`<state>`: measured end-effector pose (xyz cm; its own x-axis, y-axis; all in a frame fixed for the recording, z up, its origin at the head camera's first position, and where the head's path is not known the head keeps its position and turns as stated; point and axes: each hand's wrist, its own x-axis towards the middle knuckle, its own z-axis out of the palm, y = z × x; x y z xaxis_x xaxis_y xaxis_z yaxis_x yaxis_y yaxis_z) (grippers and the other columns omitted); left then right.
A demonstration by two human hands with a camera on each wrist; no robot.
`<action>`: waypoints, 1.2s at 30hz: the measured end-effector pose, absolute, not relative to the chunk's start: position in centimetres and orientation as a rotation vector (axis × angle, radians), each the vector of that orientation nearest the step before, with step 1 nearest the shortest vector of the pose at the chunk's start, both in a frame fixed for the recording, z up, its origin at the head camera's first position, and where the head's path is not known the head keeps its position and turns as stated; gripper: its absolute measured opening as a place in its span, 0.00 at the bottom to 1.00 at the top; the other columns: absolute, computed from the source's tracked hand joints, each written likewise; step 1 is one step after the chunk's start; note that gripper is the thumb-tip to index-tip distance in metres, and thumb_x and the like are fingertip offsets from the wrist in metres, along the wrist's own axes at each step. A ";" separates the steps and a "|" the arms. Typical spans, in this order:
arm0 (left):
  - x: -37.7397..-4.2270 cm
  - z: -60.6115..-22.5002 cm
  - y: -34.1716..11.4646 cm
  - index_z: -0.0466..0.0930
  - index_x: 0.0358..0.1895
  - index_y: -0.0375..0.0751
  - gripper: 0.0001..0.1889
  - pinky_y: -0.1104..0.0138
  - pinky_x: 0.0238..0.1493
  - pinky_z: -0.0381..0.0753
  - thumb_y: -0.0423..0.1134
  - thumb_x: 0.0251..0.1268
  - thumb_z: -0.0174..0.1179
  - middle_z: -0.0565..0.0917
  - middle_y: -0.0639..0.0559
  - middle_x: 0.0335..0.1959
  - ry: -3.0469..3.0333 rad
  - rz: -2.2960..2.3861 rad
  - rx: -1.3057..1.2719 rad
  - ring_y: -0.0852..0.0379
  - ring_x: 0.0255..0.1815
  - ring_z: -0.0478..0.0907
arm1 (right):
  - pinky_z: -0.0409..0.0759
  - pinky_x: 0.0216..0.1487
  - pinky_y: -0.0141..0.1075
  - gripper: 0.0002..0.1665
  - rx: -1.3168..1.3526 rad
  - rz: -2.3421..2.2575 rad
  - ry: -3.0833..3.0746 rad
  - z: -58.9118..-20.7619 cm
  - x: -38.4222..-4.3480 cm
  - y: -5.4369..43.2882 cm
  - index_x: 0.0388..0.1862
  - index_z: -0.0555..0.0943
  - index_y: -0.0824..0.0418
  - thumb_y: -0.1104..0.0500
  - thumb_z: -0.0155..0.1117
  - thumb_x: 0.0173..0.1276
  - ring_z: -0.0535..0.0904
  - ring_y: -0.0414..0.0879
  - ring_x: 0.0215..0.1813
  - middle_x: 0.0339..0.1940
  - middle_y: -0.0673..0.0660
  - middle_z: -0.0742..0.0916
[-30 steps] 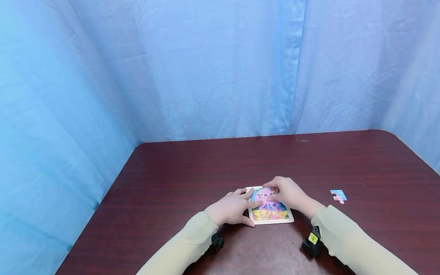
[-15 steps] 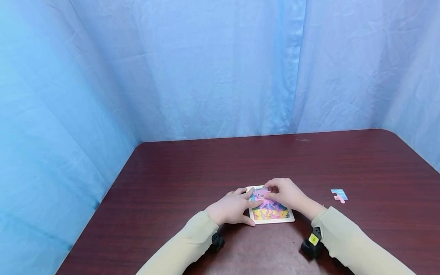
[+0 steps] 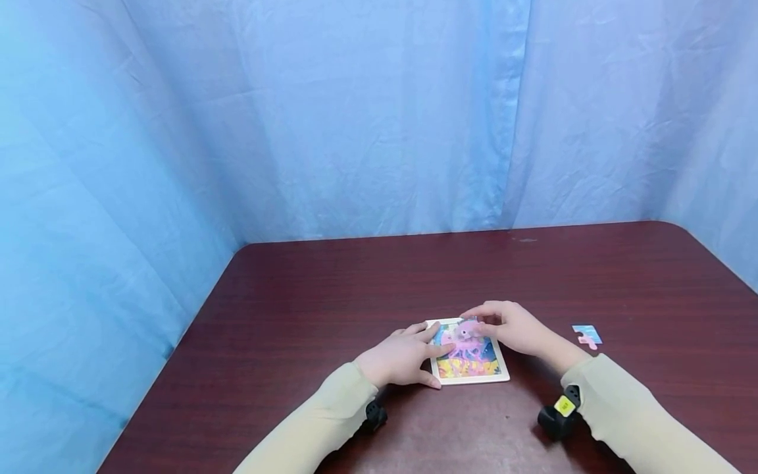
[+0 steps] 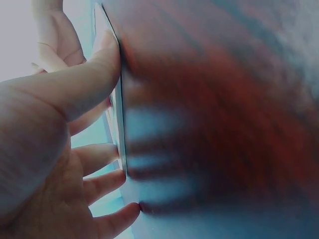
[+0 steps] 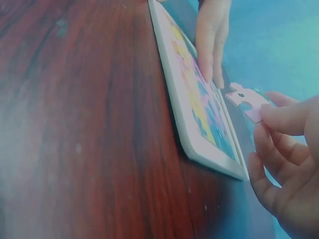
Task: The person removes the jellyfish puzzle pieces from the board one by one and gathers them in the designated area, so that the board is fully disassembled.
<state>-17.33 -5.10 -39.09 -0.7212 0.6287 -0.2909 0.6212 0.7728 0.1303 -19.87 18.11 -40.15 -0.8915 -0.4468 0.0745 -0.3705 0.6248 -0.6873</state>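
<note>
My left hand lies with spread fingers across the left side of a white-framed jigsaw puzzle tray, which shows a pink octopus over a yellow seabed. In the left wrist view, the thumb and fingers of that hand reach along the tray's edge. Over the upper right part of the tray, my right hand pinches a pink puzzle piece between thumb and fingers. The right wrist view shows this piece raised above the tray and tilted, with its notched side toward the left hand.
A loose blue and pink puzzle piece lies on the dark red wooden table, to the right of the tray. Blue curtains hang behind and beside the table. A black camera sits at the right wrist.
My right hand has moved a little to the right, carrying the pink puzzle piece up off the tray. The left hand stays in place on the tray.
</note>
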 end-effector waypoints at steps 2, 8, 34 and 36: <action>-17.3 -39.1 -5.1 0.61 0.70 0.67 0.36 0.56 0.70 0.60 0.59 0.57 0.61 0.54 0.50 0.76 2.649 0.032 0.961 0.50 0.75 0.53 | 0.72 0.34 0.31 0.12 -0.681 -1.112 2.737 -40.1 -19.8 18.5 0.47 0.84 0.57 0.62 0.63 0.64 0.72 0.41 0.34 0.36 0.51 0.84; -17.3 -39.1 -5.3 0.61 0.70 0.66 0.36 0.59 0.71 0.59 0.59 0.57 0.61 0.54 0.49 0.76 2.655 0.027 0.974 0.49 0.75 0.53 | 0.74 0.34 0.31 0.09 -0.676 -1.088 2.743 -39.7 -19.6 19.4 0.42 0.84 0.55 0.60 0.66 0.62 0.73 0.39 0.33 0.31 0.48 0.81; -17.1 -38.8 -5.5 0.61 0.71 0.64 0.36 0.66 0.71 0.58 0.60 0.57 0.61 0.55 0.48 0.76 2.662 -0.026 1.029 0.50 0.75 0.54 | 0.77 0.29 0.31 0.18 -0.645 -1.010 2.550 -38.8 -19.4 24.7 0.52 0.81 0.66 0.68 0.60 0.62 0.76 0.36 0.28 0.37 0.54 0.79; -17.1 -38.9 -5.4 0.61 0.71 0.64 0.36 0.65 0.71 0.57 0.60 0.57 0.61 0.54 0.48 0.76 2.655 -0.023 1.032 0.50 0.75 0.54 | 0.76 0.28 0.31 0.19 -0.613 -0.987 2.549 -38.8 -19.3 25.2 0.53 0.80 0.65 0.69 0.58 0.62 0.75 0.37 0.28 0.33 0.53 0.80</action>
